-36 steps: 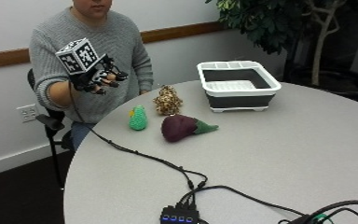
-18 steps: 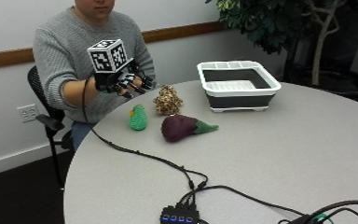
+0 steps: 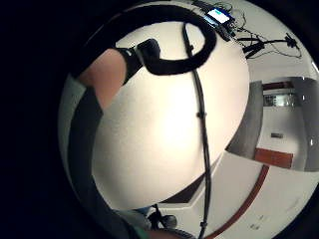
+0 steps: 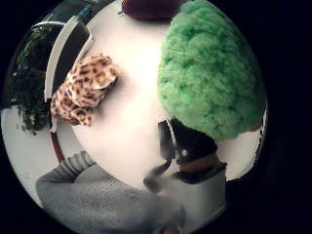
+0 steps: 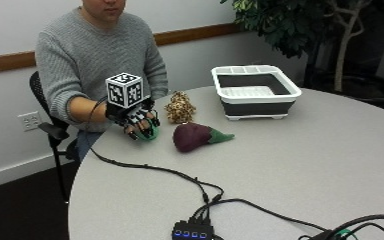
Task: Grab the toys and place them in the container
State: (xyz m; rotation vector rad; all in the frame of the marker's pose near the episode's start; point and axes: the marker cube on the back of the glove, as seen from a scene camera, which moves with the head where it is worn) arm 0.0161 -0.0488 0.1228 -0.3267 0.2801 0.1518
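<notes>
Your outside view looks across the counter [image 5: 298, 165] toward the seated person. Your thumb-side palm view sits close over the green toy [image 4: 209, 73], which both views share.

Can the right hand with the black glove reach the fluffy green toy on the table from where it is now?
Probably yes. The gloved right hand is already over the fluffy green toy, fingers spread above it, and the toy fills much of the thumb-side palm view. Nothing lies between them; the leopard-spotted toy and the dark purple plush toy sit apart beside it.
</notes>
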